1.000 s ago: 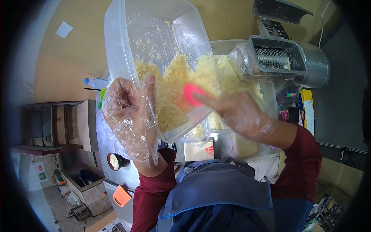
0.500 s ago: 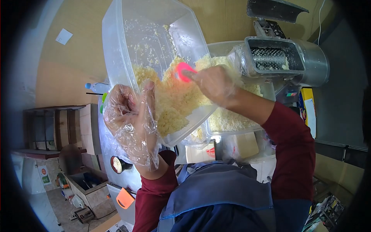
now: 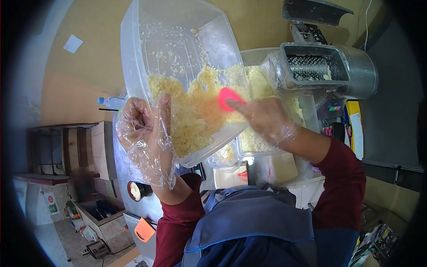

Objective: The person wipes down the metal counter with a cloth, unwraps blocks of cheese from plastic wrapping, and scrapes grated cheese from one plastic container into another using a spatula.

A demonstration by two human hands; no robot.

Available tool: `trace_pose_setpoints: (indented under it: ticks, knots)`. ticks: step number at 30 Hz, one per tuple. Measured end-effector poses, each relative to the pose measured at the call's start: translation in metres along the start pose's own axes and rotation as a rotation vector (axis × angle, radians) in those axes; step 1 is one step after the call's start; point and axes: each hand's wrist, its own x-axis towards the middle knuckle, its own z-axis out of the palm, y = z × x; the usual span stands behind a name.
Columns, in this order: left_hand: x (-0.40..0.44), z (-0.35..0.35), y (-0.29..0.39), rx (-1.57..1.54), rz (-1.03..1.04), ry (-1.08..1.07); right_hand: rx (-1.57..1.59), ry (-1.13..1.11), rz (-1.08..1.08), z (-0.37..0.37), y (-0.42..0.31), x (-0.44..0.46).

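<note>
Your left hand (image 3: 143, 129) grips the tilted tub (image 3: 218, 42) by its edge; your right hand (image 3: 270, 119) grips the pink scraper (image 3: 227, 96) at the shreds (image 3: 192, 135) inside. A lower tub (image 3: 260, 54) sits partly beneath, near the grater (image 3: 364, 73).

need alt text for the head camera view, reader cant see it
A plastic-gloved left hand grips a translucent tub of pale yellow shreds, while the right hand holds a pink tool over them. Another tub and a metal grater stand to the right.
</note>
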Motion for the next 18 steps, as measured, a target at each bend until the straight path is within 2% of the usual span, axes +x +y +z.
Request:
trace_pose_setpoints:
  ticks: [1,3,5,7,8,10,14,16,18]
  knots:
    - [0.000,0.000,-0.002,-0.006,0.012,-0.009,0.003,0.001,0.001,-0.006,0.005,-0.001]
    - [0.000,0.001,-0.005,-0.011,0.027,0.010,-0.103,-0.236,0.132,-0.028,0.013,-0.004]
    - [0.001,0.002,-0.006,-0.017,0.040,0.036,-0.075,-0.091,0.113,-0.058,0.013,-0.017]
    - [0.002,0.000,-0.004,-0.029,0.000,0.022,0.111,0.209,-0.057,-0.074,0.010,-0.029]
    - [0.002,0.001,-0.005,-0.030,0.002,0.025,0.109,0.212,-0.058,-0.074,0.001,-0.032]
    - [0.001,0.003,-0.007,-0.103,0.029,0.022,0.426,0.131,-0.145,-0.073,-0.018,-0.034]
    - [0.003,0.001,-0.014,0.068,0.184,0.008,0.466,0.183,-0.093,-0.035,-0.010,-0.027]
    - [0.002,0.003,-0.004,-0.105,-0.018,0.012,0.370,0.144,-0.060,-0.022,0.009,-0.027]
    - [0.001,0.005,-0.004,-0.158,-0.042,0.012,0.268,0.100,-0.026,-0.024,0.013,-0.029]
